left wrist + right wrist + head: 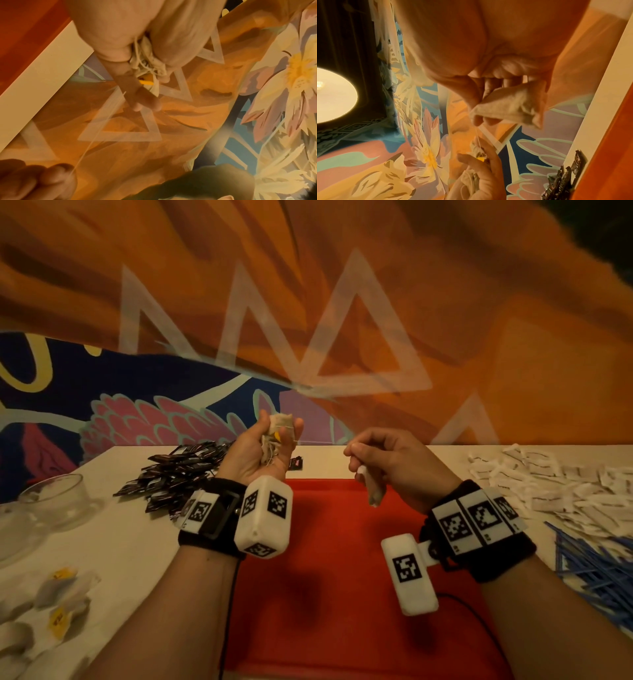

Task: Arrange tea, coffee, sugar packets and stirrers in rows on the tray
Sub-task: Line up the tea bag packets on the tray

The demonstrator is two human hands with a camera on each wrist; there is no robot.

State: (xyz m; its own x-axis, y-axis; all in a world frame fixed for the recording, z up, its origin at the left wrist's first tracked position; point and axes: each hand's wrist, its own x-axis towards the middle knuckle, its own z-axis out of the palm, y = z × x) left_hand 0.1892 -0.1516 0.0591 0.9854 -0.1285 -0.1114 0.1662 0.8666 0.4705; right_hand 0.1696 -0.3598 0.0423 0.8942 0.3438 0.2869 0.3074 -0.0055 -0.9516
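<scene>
Centre frame: your left hand [260, 450] clutches tangled tea bags [275, 436]; right hand [387, 463] pinches one bag [371, 489]. Draw the taut string [320, 442] slowly, sparing the paper.

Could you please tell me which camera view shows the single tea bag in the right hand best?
The right wrist view: the tea bag fills its centre, pinched by the right hand. The head view shows it mostly hidden; the left wrist view misses it.

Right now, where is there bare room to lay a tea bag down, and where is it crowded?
The red tray is bare throughout, under both hands. Bare table also lies between the coffee packets and the tea bags at the near left. Crowded: sugar packets and blue stirrers fill the right; glass bowls sit far left.
</scene>
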